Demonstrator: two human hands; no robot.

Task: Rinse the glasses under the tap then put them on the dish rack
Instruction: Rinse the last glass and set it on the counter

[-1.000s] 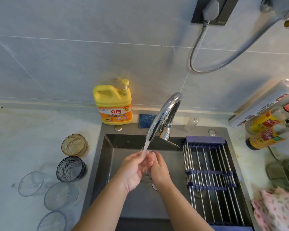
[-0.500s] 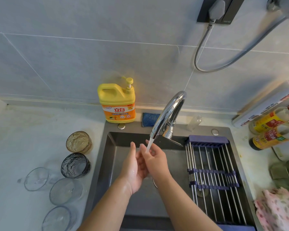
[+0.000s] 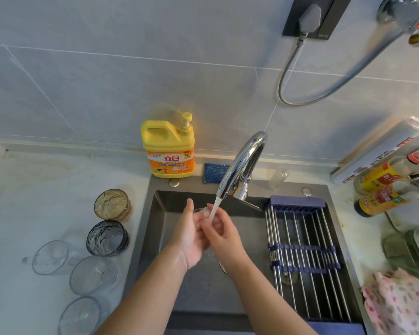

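**Glass**: clear, one. It is over the back part of the sink, under the tap, between both hands. Only a rim edge and a strip of wall show between the fingertips. Which way the mouth points, and how the long axis runs, cannot be told.

**Stream**: falls from the tap onto the right fingers and the glass.

**Left hand**: left of the glass, palm turned toward it. The fingers are straight and together, pointing to the sink's back and laid against the glass.

**Right hand**: right of the glass, fingers curled round it, in the stream.

**Rack**: steel bars with blue ends, laid across the sink's right part.

**Left of the sink**, on the counter, back to front: amber glass, grey glass, mug, tumbler, second tumbler. All stand mouth up.

**Behind the sink:** yellow jug, blue sponge.

**Right of the sink:** sauce bottles, pink cloth.

**Change:** a second ago the left fingers were curled over the glass. Now they are straight, as they were half a second ago. The right hand's grip is the same, and the counter glasses have not moved.
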